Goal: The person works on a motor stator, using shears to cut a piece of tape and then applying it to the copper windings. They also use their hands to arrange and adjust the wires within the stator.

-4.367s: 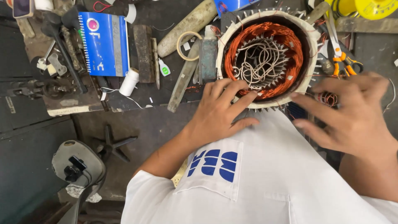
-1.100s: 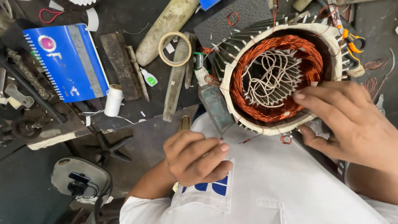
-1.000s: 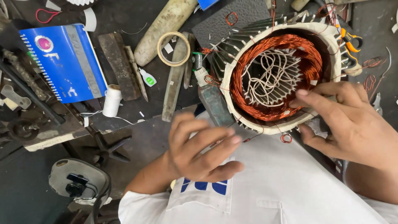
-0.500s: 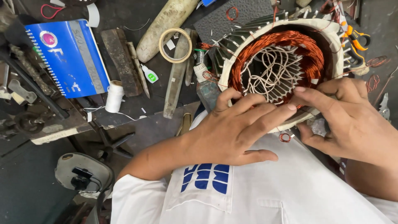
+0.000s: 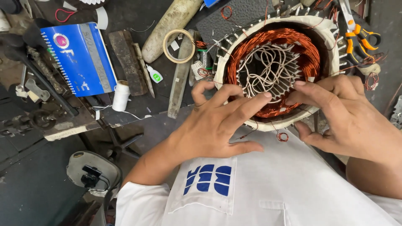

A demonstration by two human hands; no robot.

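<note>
Right, we've got both hands on the stator (image 5: 276, 69), which lies on its side at the bench's (image 5: 138, 14) near edge, bore facing up at us. Left hand (image 5: 213, 123) reaches in from the lower left, fingers spread and nearly flat, forefinger and middle finger lying across the copper winding (image 5: 312, 62) at the near rim, thumb curled up beside the rim. Nothing gripped. Right hand (image 5: 347, 113) comes from the right, forefinger tip pressing the winding just beside the left fingertips, other fingers loosely bent, thumb under the rim. Nothing gripped there either. White leads (image 5: 268, 69) are bunched in the bore, untouched.

Our read: we're pressing and dressing the coil end near the rim. To do it well, we'd keep pressure even with finger pads, not nails, so the enamel isn't scratched. We'd push the turns down and outward, clear of the bore, and steady the rim with the thumbs so the stator doesn't roll. Watch the loose copper strands (image 5: 281, 136) hanging at the near edge; they could snag.

Notebook (image 5: 79, 58), tape roll (image 5: 179, 46) and cutters (image 5: 358, 39) lie well clear.
</note>
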